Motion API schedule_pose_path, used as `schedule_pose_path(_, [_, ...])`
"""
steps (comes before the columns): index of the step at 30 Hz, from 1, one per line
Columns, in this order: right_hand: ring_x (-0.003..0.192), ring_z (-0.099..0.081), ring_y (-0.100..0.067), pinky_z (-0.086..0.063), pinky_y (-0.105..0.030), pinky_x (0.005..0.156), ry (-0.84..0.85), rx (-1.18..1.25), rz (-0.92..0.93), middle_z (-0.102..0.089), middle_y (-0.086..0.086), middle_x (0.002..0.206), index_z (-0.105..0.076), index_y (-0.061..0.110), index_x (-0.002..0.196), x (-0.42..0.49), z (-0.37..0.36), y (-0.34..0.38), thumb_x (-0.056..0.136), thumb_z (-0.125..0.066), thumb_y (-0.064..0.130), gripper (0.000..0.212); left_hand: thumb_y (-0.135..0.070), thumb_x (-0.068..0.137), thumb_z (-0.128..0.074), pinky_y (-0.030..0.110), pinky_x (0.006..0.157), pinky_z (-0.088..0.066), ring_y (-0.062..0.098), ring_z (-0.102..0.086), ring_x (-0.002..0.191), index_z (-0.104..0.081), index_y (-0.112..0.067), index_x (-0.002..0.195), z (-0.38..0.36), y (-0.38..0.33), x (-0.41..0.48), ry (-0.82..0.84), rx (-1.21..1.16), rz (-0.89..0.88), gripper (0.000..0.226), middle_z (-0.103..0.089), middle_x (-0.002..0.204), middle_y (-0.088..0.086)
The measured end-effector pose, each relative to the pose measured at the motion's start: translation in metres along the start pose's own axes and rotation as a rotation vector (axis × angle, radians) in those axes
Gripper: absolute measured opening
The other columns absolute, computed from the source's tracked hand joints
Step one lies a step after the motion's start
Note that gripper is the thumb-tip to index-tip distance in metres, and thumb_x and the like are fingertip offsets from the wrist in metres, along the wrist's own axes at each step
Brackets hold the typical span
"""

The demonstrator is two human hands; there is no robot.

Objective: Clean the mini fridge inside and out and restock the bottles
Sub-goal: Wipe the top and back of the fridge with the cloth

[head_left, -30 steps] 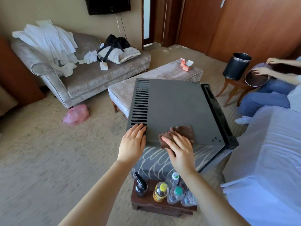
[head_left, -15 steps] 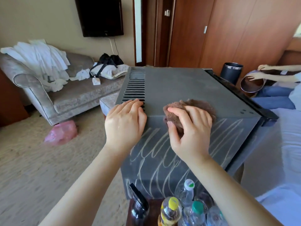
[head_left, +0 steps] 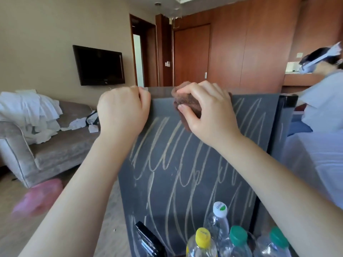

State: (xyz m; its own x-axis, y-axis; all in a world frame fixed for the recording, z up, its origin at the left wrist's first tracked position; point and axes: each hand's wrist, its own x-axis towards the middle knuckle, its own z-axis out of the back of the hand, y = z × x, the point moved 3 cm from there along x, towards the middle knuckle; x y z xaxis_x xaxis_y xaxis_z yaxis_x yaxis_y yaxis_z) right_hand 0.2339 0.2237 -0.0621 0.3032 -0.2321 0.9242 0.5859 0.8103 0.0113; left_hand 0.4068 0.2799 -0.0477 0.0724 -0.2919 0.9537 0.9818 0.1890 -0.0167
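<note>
exterior wipe unfinished: left hand [head_left: 122,110] grips mini fridge [head_left: 185,182] edge, right hand [head_left: 206,112] clutches brown cloth [head_left: 187,103]; scribbles [head_left: 163,158] uncleaned, bottles [head_left: 220,217] unstocked.

Hotel rm: wall TV [head_left: 99,65], sofa [head_left: 61,145]

Carpeted floor [head_left: 107,234], pink bag [head_left: 39,197], grey sofa [head_left: 55,153]

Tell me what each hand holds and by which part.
The left hand grips the mini fridge by its top edge, near its left corner. The right hand pinches the bunched brown cloth against that edge.
</note>
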Motion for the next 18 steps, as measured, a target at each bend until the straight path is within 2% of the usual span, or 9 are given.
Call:
schedule_pose_path(2, [0.098, -0.053, -0.018, -0.032, -0.028, 0.086, 0.021, 0.011, 0.006, -0.061, 0.002, 0.102, -0.064, 0.022, 0.111, -0.002, 0.005, -0.003, 0.085, -0.064, 0.029, 0.026, -0.020, 0.090, -0.037, 0.024, 0.047, -0.010, 0.023, -0.031, 0.044, -0.041, -0.011, 0.057, 0.002, 0.001, 0.003, 0.001, -0.024, -0.027, 0.034, -0.032, 0.050, 0.009])
schedule_pose_path(5, [0.100, -0.054, -0.020, -0.038, -0.033, 0.089, 0.041, -0.001, -0.001, -0.062, 0.002, 0.105, -0.064, 0.020, 0.111, -0.007, 0.021, -0.028, 0.086, -0.064, 0.027, 0.027, -0.023, 0.091, -0.033, 0.024, 0.048, -0.015, 0.023, -0.032, 0.045, -0.046, -0.009, 0.059, 0.004, 0.001, 0.001, 0.024, -0.039, -0.062, 0.037, -0.033, 0.052, 0.008])
schedule_pose_path(8, [0.101, -0.055, -0.019, -0.040, -0.034, 0.087, -0.011, 0.011, -0.122, -0.060, 0.006, 0.105, -0.064, 0.020, 0.108, -0.024, 0.053, -0.086, 0.087, -0.066, 0.023, 0.021, -0.027, 0.097, -0.034, 0.024, 0.046, -0.015, 0.025, -0.036, 0.050, -0.060, -0.004, 0.070, 0.006, 0.003, 0.004, 0.091, -0.020, -0.094, 0.043, -0.038, 0.055, 0.007])
schedule_pose_path(10, [0.103, -0.056, -0.022, -0.043, -0.035, 0.088, -0.057, 0.028, -0.218, -0.058, 0.006, 0.105, -0.063, 0.019, 0.107, -0.039, 0.075, -0.122, 0.086, -0.068, 0.016, 0.022, -0.033, 0.099, -0.037, 0.024, 0.045, -0.019, 0.025, -0.039, 0.051, -0.066, -0.010, 0.079, 0.009, 0.009, 0.012, 0.176, -0.033, -0.131, 0.043, -0.043, 0.053, 0.003])
schedule_pose_path(14, [0.104, -0.057, -0.024, -0.042, -0.034, 0.091, -0.068, 0.018, -0.295, -0.058, 0.006, 0.106, -0.065, 0.014, 0.109, -0.049, 0.088, -0.146, 0.085, -0.069, 0.009, 0.025, -0.038, 0.096, -0.047, 0.024, 0.048, -0.033, 0.022, -0.053, 0.058, -0.075, -0.020, 0.083, 0.016, 0.031, 0.027, 0.221, -0.252, -0.102, 0.035, -0.062, 0.059, 0.004])
schedule_pose_path(16, [0.105, -0.057, -0.022, -0.041, -0.029, 0.089, -0.080, 0.038, -0.305, -0.060, 0.004, 0.108, -0.065, 0.014, 0.109, -0.048, 0.083, -0.141, 0.086, -0.068, 0.008, 0.025, -0.041, 0.092, -0.044, 0.032, 0.055, -0.044, 0.023, -0.058, 0.065, -0.074, -0.019, 0.079, 0.012, 0.037, 0.025, 0.226, -0.408, -0.064, 0.040, -0.065, 0.065, 0.005])
schedule_pose_path(18, [0.107, -0.057, -0.023, -0.040, -0.029, 0.091, -0.107, 0.043, -0.255, -0.062, 0.002, 0.109, -0.065, 0.014, 0.109, -0.043, 0.073, -0.125, 0.085, -0.068, 0.008, 0.025, -0.040, 0.087, -0.040, 0.033, 0.065, -0.045, 0.021, -0.058, 0.070, -0.069, -0.013, 0.075, 0.004, 0.038, 0.020, 0.245, -0.541, -0.028, 0.041, -0.063, 0.069, 0.004])
